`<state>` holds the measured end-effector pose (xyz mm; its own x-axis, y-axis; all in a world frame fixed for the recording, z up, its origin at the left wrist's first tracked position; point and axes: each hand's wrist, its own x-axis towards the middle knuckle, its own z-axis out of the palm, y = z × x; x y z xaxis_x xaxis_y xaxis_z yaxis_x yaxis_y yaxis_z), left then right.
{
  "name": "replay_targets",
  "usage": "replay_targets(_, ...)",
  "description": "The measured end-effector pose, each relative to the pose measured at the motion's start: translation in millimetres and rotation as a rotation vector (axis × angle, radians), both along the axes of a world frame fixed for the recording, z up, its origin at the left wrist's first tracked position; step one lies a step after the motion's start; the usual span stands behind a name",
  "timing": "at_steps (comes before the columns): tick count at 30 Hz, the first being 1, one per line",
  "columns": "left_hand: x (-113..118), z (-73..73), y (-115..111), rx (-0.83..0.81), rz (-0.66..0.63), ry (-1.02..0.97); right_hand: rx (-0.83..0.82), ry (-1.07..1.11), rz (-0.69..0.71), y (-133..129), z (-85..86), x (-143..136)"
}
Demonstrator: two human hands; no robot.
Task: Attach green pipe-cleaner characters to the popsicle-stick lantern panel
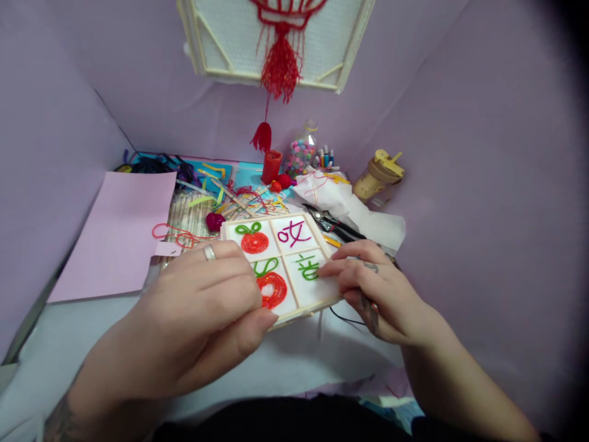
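Note:
My left hand is closed round the left and front edge of a wooden-framed picture panel, tilted above the table. Strips split the panel into four white sections. Two hold red yarn fruits with green leaves, the lower one partly hidden by my left hand. The upper right section has a purple yarn character; below it is a green yarn character. My right hand reaches over the panel's right side, a fingertip at the green yarn. Its other fingers curl round something small with an orange spot, which I cannot make out.
Behind the panel lie loose sticks, red yarn and black-handled pruning shears. A pink sheet lies left. At the back stand a red candle-like cylinder, a jar of pompoms and a lidded cup. A tasselled frame hangs above.

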<state>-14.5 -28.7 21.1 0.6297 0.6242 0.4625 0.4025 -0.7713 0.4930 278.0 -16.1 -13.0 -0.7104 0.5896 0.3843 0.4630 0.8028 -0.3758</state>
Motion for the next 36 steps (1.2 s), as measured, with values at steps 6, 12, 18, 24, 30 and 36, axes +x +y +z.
replay_targets(6,-1.3,-0.5,0.0,-0.002,-0.004,0.005,0.001,-0.003,0.0,1.6,1.2,-2.7)
replay_targets(12,-0.5,0.2,0.3,0.008,0.002,0.004,0.019,0.052,-0.036,1.9,3.3,1.0)
replay_targets(18,-1.0,-0.3,-0.1,0.006,0.003,0.015,0.007,0.033,-0.045,4.3,-2.7,0.8)
replay_targets(24,0.0,1.2,0.8,0.003,0.0,0.007,0.031,-0.011,-0.029,6.4,-2.5,-1.9)
replay_targets(30,-0.8,1.1,1.3,0.003,0.002,-0.003,0.043,0.03,-0.033,5.1,-0.1,-1.0)
replay_targets(36,-1.8,0.0,-0.3,-0.015,0.004,-0.013,0.053,-0.001,-0.03,6.4,-1.1,-3.2)
